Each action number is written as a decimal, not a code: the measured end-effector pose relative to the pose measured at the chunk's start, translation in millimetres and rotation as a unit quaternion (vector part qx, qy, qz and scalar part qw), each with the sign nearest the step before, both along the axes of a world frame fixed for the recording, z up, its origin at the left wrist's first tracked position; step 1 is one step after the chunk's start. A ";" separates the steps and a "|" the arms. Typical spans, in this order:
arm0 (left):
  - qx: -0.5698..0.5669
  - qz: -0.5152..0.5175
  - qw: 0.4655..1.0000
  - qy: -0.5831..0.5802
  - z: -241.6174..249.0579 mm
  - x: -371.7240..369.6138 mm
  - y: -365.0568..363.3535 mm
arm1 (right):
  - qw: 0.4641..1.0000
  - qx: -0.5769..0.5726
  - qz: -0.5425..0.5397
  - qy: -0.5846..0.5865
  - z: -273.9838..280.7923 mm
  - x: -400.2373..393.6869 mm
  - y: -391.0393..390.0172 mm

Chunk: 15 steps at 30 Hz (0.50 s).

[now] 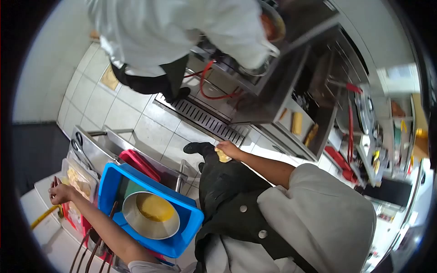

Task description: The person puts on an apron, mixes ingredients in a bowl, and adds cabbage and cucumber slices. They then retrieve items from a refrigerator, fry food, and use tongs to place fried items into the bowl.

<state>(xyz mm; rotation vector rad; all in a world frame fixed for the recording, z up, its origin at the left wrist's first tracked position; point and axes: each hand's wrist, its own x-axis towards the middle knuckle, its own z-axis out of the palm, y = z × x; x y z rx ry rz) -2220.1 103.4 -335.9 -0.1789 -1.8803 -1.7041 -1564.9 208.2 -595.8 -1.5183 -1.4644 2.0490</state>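
My left hand (61, 193) is closed at the far left, with a thin dark reddish piece (55, 182), perhaps a handle, showing at its fingers. Beside it stands a clear container (81, 177) of pale food. My right hand (229, 150) hangs in front of my dark apron, pinching a soft, flat, pale yellow piece (223, 156) whose kind I cannot make out. Under my left forearm, a blue bin (191, 223) holds a metal bowl (133, 223) with yellow liquid (154, 207) that resembles beaten egg.
Scissors (78, 143) and a red lid (139, 164) lie around the bin. Ahead, a co-worker in a white jacket (182, 27) leans over a stove with a pan (273, 27). A floor drain grate (200, 117) crosses the tiles. A metal counter (287, 136) stands at right.
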 end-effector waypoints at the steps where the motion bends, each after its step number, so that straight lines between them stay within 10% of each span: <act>1: 0.042 -0.027 0.999 -0.021 4.4 9.8 10.0 | 0.999 -0.036 -0.009 -0.024 11.2 24.3 -13.5; 3: -0.068 -0.083 0.992 -0.061 -36.3 -9.1 5.6 | 0.991 -0.115 -0.064 0.031 -67.6 92.5 -58.7; 5: -0.168 -0.034 0.981 -0.092 -53.8 -33.2 -28.3 | 0.987 -0.146 -0.069 -0.019 21.9 91.2 -63.4; 8: 0.027 0.008 0.973 -0.227 -24.9 -6.5 -48.0 | 0.989 -0.017 -0.102 -0.102 -11.7 156.3 -86.0; 15: -0.237 -0.042 0.955 -0.174 -38.9 -1.8 -86.0 | 0.983 0.052 -0.029 -0.175 -91.6 305.6 -131.8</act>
